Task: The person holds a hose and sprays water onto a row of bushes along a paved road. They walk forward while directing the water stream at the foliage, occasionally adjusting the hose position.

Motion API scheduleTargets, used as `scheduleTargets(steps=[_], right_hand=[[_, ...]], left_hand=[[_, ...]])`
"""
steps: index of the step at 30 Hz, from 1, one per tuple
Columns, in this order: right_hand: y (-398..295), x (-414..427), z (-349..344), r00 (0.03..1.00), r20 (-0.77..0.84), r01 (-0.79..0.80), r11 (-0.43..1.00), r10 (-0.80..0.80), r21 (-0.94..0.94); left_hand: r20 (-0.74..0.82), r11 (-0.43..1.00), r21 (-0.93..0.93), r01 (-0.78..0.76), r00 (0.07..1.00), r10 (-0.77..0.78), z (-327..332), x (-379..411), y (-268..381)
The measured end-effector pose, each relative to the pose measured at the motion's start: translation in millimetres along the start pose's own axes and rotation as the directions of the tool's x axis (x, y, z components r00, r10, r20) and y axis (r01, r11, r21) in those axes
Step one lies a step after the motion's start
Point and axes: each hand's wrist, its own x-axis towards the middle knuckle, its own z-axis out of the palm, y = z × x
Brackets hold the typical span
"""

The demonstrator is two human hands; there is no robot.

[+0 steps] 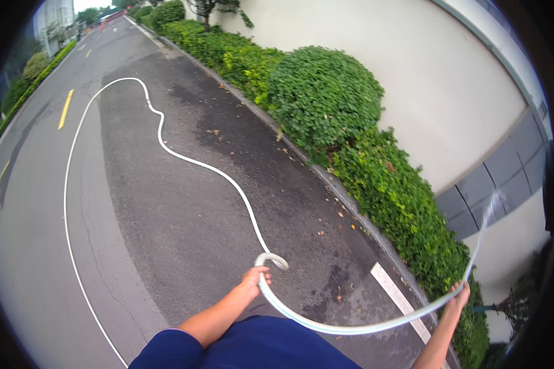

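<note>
A white hose [351, 329] sags in a curve in front of my body between both hands. My left hand [255, 280] is closed around it near a tight bend, where it loops over and drops to the asphalt. At the right, my right hand [459, 296] grips the hose by its outlet end. A jet of water [484, 221] leaves that end and breaks into spray in front of the grey wall tiles. From the left hand the rest of the hose winds away along the ground, arches round and returns on the left side.
A kerb [337, 185] borders the asphalt road [180, 221]. Beyond it grow a clipped hedge [388, 184] and a round shrub [325, 92], backed by a pale wall [397, 50]. Fallen leaves, damp patches and a white painted line [399, 295] mark the ground.
</note>
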Motion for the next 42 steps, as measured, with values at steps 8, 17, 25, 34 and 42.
scheduleTargets(steps=[8, 17, 25, 34, 42], right_hand=[[70.4, -94.3, 70.1, 0.936, 0.238, -0.248, 0.965, 0.261, -0.085], [144.3, -158.3, 21.4, 0.707, 0.424, -0.609, 0.792, 0.566, -0.043], [162.7, -96.9, -202.2, 0.811, 0.174, -0.574, 0.818, 0.558, 0.049], [58.4, -41.7, -571.1, 0.904, -0.194, -0.352, 0.921, 0.381, 0.167], [10.2, -128.6, -646.6, 0.882, -0.401, -0.119, 0.941, 0.247, 0.318]], left_hand=[[-0.335, 0.961, -0.144, -0.237, 0.925, 0.178, -160.9, -103.4, -38.8], [-0.46, 0.881, -0.023, -0.472, 0.788, 0.41, -272.3, -168.0, -50.7], [-0.531, 0.876, 0.165, -0.454, 0.707, 0.467, -216.0, -155.5, -186.4], [-0.221, 0.878, 0.475, 0.057, 0.974, 0.056, -52.5, -101.3, -415.3], [0.127, 0.065, 0.992, -0.111, 0.927, -0.354, 112.7, -122.3, -545.8]])
